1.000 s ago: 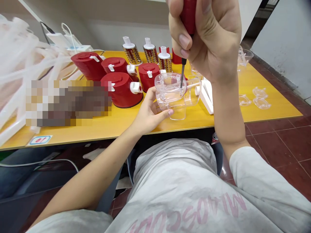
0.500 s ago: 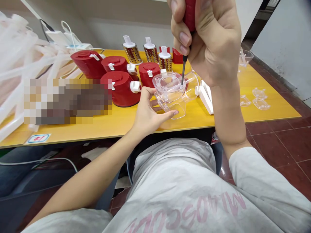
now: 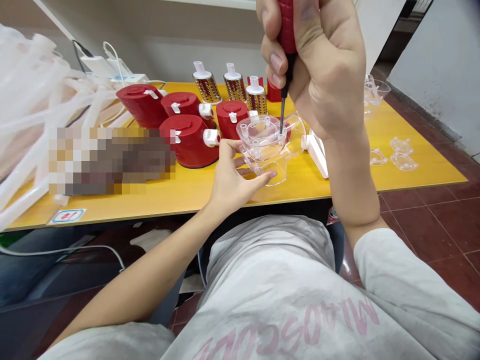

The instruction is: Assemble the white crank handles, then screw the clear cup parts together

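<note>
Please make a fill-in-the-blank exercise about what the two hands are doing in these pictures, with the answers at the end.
1. The right hand grips a screwdriver with a ____ handle.
2. The left hand holds a ____ plastic housing.
3. The thin shaft of the screwdriver points ____ into the housing.
4. Farther along the yellow table stand ____ metal drums with white tops.

Missing words: red; clear; down; three.

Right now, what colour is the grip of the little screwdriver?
The grip is red. It shows best in the head view, held in the right hand.
</note>
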Available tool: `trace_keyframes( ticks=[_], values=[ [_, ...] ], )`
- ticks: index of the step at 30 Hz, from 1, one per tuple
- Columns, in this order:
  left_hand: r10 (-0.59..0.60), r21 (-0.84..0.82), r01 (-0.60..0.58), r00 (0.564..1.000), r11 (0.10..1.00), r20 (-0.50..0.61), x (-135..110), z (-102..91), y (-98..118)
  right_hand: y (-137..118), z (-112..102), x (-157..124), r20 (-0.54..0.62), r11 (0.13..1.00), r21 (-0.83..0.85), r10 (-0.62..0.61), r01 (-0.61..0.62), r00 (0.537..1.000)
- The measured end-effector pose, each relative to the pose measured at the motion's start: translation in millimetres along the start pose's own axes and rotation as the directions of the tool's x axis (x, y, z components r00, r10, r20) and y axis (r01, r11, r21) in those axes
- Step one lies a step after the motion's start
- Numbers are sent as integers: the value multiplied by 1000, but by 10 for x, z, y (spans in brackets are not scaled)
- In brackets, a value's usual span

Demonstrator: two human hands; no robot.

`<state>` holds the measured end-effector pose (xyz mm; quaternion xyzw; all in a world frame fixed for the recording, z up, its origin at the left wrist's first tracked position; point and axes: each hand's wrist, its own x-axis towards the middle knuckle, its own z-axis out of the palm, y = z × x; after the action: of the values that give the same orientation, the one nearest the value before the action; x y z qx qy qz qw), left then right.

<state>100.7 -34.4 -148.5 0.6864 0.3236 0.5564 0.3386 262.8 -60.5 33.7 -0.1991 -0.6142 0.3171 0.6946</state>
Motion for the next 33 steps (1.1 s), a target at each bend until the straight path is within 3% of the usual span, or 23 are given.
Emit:
trace_keyframes(
  ticks=[4,8,12,15,18,20,22,26,29,33],
  values=[
    [14,-50,-12,999,999,46,9,2,-39,220,0,116,140,984,163,-95,71,986],
    [17,-114,-9,998,993,66,39,11,-72,355,-62,246,153,945,290,-204,153,967],
    [22,-234,17,987,972,162,82,2,-96,63,-161,180,294,964,265,-62,-19,954],
    [46,-266,24,966,964,253,97,-22,-89,-173,-258,176,426,973,168,75,-160,902],
    [69,-276,20,948,961,310,94,-44,-53,-233,-322,279,540,962,203,45,-182,841],
    [73,-279,24,940,960,333,90,-50,-23,-217,-313,348,565,953,220,48,-207,824],
    [72,-283,31,935,959,346,85,-45,3,-214,-245,365,507,960,142,138,-240,851],
    [69,-266,19,945,964,320,67,-15,34,-293,2,229,271,958,-111,284,-263,920],
    [59,-219,0,964,976,260,46,7,60,-333,97,129,159,958,-173,256,-228,954],
    [28,-164,9,974,986,224,10,24,107,-290,-5,137,177,975,-155,185,-159,967]
  ],
)
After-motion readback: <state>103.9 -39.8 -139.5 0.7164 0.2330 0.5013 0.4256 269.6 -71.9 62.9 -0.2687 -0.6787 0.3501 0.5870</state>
